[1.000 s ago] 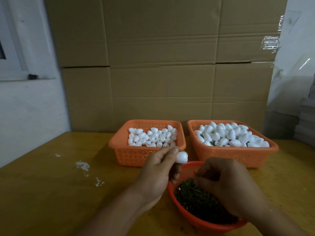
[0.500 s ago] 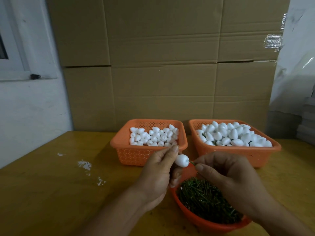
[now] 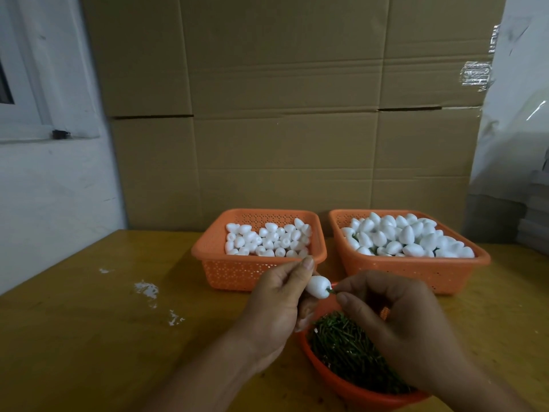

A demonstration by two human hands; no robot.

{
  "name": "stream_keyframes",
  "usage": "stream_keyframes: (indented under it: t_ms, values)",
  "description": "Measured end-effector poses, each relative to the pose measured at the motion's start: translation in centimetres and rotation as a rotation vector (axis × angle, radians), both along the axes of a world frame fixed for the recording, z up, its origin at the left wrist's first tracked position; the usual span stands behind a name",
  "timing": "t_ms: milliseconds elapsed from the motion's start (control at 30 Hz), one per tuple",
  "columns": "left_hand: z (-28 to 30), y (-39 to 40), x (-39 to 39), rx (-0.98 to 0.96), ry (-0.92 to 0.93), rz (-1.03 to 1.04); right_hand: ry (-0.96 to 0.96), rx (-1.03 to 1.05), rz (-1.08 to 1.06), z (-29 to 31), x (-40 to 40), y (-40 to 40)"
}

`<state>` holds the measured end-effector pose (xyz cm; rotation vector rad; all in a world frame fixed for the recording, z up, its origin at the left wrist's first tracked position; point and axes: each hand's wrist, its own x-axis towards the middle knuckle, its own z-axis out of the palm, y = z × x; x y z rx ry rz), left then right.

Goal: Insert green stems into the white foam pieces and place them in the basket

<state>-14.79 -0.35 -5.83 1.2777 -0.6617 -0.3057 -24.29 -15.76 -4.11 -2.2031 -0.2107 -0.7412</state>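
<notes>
Your left hand (image 3: 276,304) pinches one foam piece (image 3: 318,287) at frame centre; your right hand (image 3: 395,319) pinches one stem (image 3: 331,291). Two baskets (image 3: 237,272) sit behind, one bowl (image 3: 350,391) below.

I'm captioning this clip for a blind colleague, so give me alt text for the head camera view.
Left hand holds a white foam piece while the right hand pinches a green stem at its end, above an orange bowl of green stems. Behind, on a wooden table, sit two orange baskets of foam pieces, left and right.
</notes>
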Motion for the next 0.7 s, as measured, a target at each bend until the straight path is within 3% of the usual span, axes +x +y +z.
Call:
stream_keyframes:
  t_ms: [533, 700]
  values:
    - [0.15, 0.11, -0.21, 0.054, -0.074, 0.069, -0.036, -0.009, -0.092, 0.01, -0.24, 0.81]
    - [0.41, 0.32, -0.25, 0.013, 0.014, 0.003, -0.029, 0.019, -0.135, -0.24, -0.1, 0.77]
